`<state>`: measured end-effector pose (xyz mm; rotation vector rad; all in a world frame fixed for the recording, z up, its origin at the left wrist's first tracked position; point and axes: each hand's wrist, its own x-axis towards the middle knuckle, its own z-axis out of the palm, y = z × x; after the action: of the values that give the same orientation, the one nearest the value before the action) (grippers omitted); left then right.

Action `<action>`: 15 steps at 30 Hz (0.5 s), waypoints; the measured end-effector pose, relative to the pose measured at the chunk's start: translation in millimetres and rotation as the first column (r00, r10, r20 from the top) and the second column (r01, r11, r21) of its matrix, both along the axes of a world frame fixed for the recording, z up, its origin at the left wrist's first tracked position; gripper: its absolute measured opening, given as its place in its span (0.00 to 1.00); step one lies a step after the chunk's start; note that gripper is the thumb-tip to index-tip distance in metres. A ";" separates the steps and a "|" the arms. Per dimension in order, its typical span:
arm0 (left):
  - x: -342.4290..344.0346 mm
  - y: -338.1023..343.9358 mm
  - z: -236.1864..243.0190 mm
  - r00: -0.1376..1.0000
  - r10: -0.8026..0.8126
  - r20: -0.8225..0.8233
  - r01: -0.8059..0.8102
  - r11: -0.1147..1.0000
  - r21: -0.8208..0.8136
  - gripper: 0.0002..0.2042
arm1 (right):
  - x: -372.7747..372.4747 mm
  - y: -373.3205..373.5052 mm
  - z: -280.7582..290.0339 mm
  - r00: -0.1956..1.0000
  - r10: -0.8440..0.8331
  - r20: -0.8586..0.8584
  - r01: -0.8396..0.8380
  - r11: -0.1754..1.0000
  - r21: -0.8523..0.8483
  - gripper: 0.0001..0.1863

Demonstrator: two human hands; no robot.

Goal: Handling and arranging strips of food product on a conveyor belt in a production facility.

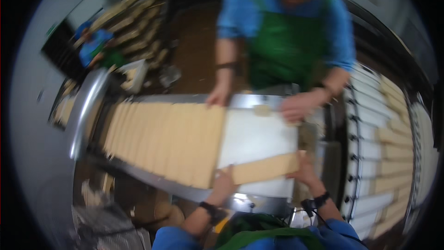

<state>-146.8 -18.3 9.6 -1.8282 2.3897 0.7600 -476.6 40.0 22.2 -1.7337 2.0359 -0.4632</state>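
My left hand and my right hand grip opposite ends of a flat beige strip, slightly tilted over a white belt. Beside my left hand, a broad block of similar strips lies side by side, covering the belt's left part. Across from me, a co-worker's one hand touches the far edge of that block, while the other hand is at the far right of the belt, near a small pale round piece. The picture is blurred, so fine finger detail is unclear.
The co-worker in blue and green stands opposite. At right is a rack or conveyor bearing more beige strips. A curved steel bar edges the left end. Farther back left are another person, a pale crate and stacked beige items.
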 end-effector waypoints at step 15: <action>-237.5 130.4 127.9 0.674 -0.512 -0.532 0.524 0.840 -0.144 0.29 | -201.1 284.6 120.7 0.823 -0.561 0.085 0.568 0.816 -0.107 0.46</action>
<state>-384.3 112.1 137.5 -0.8581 2.9963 1.3575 -677.7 324.6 142.9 -1.1235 2.5189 -0.8247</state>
